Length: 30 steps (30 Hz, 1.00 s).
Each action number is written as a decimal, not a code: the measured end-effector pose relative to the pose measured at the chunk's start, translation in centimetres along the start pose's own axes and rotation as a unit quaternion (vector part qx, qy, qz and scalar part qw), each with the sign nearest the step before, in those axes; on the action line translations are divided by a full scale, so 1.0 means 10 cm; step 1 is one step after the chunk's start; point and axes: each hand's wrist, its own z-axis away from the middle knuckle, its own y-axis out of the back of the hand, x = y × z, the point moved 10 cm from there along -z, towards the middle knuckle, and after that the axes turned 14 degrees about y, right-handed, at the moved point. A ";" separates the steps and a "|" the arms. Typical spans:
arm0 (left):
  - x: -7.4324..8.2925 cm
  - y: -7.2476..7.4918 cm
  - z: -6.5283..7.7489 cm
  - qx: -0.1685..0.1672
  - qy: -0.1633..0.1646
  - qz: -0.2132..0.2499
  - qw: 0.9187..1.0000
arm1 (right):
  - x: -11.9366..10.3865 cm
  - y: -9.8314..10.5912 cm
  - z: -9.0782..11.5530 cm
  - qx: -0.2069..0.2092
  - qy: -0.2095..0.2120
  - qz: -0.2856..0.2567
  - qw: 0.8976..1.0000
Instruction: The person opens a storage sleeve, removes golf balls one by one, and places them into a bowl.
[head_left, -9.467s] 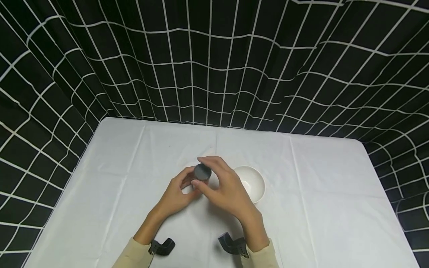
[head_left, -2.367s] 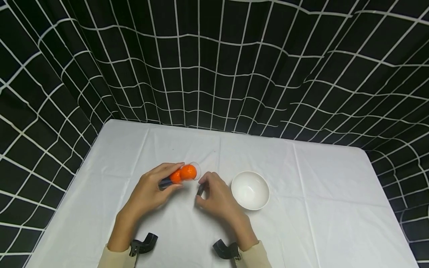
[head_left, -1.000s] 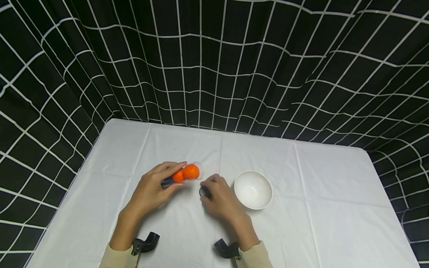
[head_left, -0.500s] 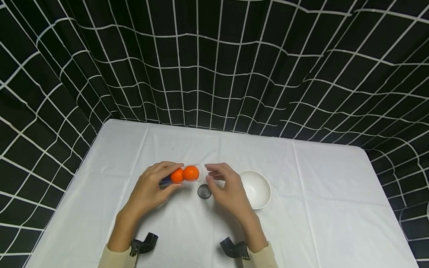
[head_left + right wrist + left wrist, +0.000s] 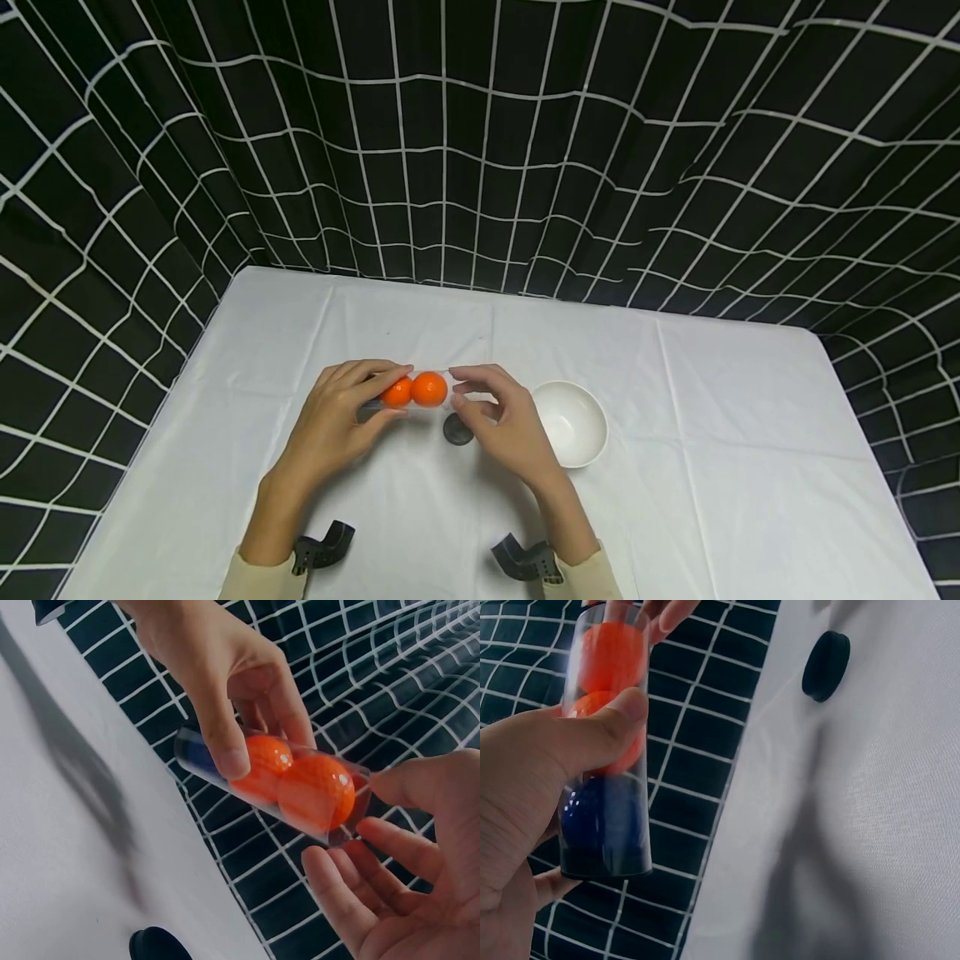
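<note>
My left hand [image 5: 337, 412] grips a clear tube [image 5: 604, 862], tilted sideways above the table in the head view. Inside it an orange golf ball [image 5: 430, 389] sits near the mouth, with a second orange ball [image 5: 397, 392] behind it. A dark blue ball [image 5: 604, 817] fills the base end, mostly hidden by the hand in the head view. At the tube's uncapped end is my right hand [image 5: 506, 425], fingers loosely bent, fingertips right at the rim. The round black lid [image 5: 458, 429] lies on the cloth below the mouth.
A white bowl [image 5: 581, 425] stands just right of my right hand, which partly covers it. White cloth [image 5: 712, 467] covers the table. Dark curtains with a white grid [image 5: 465, 167] hang behind and at both sides. Black wrist mounts [image 5: 326, 546] stick out at the sleeves.
Earlier the tube was upright and capped. The right hand has taken the black lid off, set it on the cloth and moved to the tube's mouth. The left hand has tilted the tube rightward.
</note>
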 end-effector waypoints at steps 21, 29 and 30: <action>0.19 0.15 0.02 0.061 -0.062 -0.086 0.993 | 0.21 -0.09 0.02 0.008 -0.063 -0.063 0.996; 0.24 0.20 0.03 0.069 -0.066 -0.101 0.990 | 0.21 -0.12 0.00 0.004 -0.060 -0.066 0.996; 0.24 0.21 0.03 0.071 -0.067 -0.103 0.990 | 0.21 -0.13 0.00 0.002 -0.061 -0.069 0.996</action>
